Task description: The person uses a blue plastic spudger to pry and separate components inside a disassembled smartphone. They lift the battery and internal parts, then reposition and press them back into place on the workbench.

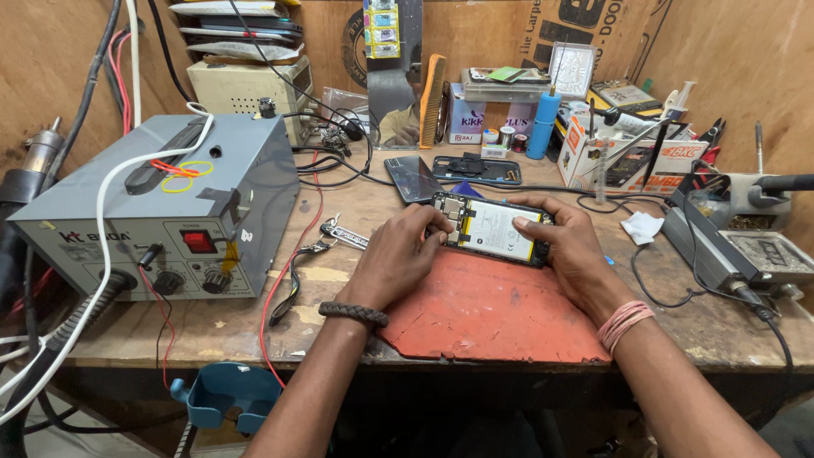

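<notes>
An opened smartphone (492, 229) with its back cover off lies across the far edge of a worn red mat (492, 314), its white battery and circuit board exposed. My left hand (398, 254) grips the phone's left end, fingers curled over the board area. My right hand (564, 246) holds the right end, thumb pressing on the battery. A dark braided band is on my left wrist and pink bands on my right.
A grey hot-air rework station (161, 203) stands at the left with cables. Tweezers (339, 233) lie left of my hand. A phone back panel (411, 176) and a black frame (476, 170) lie behind. Boxes, a blue bottle (543, 123) and a soldering station (746, 242) fill the right.
</notes>
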